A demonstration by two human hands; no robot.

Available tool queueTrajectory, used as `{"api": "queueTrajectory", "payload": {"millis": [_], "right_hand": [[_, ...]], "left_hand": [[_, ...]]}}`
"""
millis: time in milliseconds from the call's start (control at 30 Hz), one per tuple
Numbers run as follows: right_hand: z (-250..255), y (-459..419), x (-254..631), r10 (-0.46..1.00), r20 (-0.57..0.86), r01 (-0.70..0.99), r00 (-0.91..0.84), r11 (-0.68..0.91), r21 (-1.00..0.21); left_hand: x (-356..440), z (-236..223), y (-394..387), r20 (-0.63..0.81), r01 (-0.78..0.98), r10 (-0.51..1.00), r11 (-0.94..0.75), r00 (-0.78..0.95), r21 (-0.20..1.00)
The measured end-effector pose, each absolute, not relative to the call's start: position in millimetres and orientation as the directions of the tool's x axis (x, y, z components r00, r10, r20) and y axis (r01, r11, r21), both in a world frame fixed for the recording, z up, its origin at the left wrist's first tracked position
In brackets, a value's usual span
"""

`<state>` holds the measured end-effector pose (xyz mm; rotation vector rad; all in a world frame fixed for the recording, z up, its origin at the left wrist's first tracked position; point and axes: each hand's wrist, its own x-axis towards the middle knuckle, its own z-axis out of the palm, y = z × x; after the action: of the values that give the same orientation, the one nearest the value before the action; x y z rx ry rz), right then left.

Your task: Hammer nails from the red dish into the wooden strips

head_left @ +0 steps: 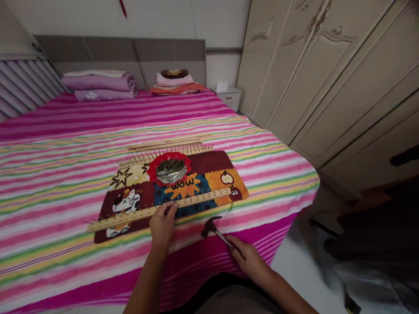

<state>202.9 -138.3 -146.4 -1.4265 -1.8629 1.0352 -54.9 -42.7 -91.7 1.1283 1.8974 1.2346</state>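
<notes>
A long wooden strip (199,198) with a row of upright nails lies across the patterned mat (209,161). At the strip's middle, the thumb and forefinger of my left hand (163,222) are pinched together on its edge; whatever is between them is too small to make out. My right hand (247,257) is wrapped round the handle of a claw hammer (216,229). The hammer's dark head is low over the bed, in front of the strip and apart from it. Behind the strip, a red scalloped bowl (151,171) holds a heap of loose nails (172,168).
Another nail-studded strip (144,158) lies at the mat's far edge, with plain wooden sticks (163,143) behind it. The striped bed (59,183) carries folded purple bedding (98,83) and pink bedding (175,80). A wardrobe (314,69) stands to the right.
</notes>
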Motion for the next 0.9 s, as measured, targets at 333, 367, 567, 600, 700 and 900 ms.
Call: {"api": "queueTrajectory", "payload": {"millis": [333,367,567,600,700,900], "right_hand": [[-152,-139,203,0.964,0.001,0.529,-0.267,0.147,-0.836],[-152,-138,203,0.964,0.002,0.529,-0.265,0.147,-0.836],[-145,-141,204,0.962,0.010,0.521,-0.274,0.157,-0.839],[-140,-143,204,0.962,0.013,0.510,-0.272,0.156,-0.846],[-117,-147,201,0.967,0.032,0.465,-0.253,0.150,-0.873],[-61,-125,187,0.935,0.208,0.506,-0.287,0.332,-0.796]], "left_hand": [[-48,-91,-39,0.052,0.403,0.886,0.158,-0.462,0.901],[-48,-90,-40,0.070,0.424,0.887,0.148,-0.456,0.894],[-48,-90,-39,0.196,0.590,0.909,0.066,-0.368,0.805],[-48,-91,-39,0.209,0.617,0.912,0.059,-0.353,0.785],[-49,-95,-40,0.242,0.674,0.915,0.043,-0.322,0.737],[-48,-106,-41,0.324,0.717,0.900,-0.018,-0.292,0.697]]}}
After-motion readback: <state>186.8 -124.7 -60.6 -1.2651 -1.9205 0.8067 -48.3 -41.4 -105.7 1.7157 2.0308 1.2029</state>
